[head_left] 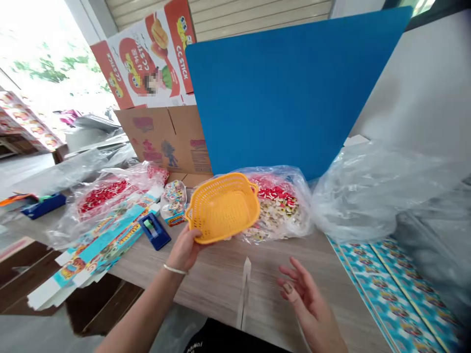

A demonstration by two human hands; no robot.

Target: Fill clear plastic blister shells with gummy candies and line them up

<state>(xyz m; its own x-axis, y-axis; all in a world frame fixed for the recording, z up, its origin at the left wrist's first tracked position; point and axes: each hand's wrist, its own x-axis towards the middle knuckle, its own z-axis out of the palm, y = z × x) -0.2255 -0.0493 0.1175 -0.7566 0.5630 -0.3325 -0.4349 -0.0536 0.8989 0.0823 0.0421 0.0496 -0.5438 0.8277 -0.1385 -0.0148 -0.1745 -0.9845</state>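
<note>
My left hand (pixel 186 248) grips the near left edge of a yellow plastic basket (pixel 226 208), which is tilted toward me and has nothing in it. Behind the basket, a clear plastic bag (pixel 281 206) of small red, white and cream pieces lies open on the table (pixel 217 274); the basket hides part of it. My right hand (pixel 307 299) hovers over the table's near right part, fingers apart, holding nothing. A thin pale strip (pixel 246 289) on the tabletop points away from me, between my hands.
Flattened printed cartons (pixel 106 240), a blue tape dispenser (pixel 154 231) and another bag of red pieces (pixel 106 193) lie on the left. A blue board (pixel 290 93) stands behind. At right are a large clear bag (pixel 360 196) and blue printed sheets (pixel 393 289).
</note>
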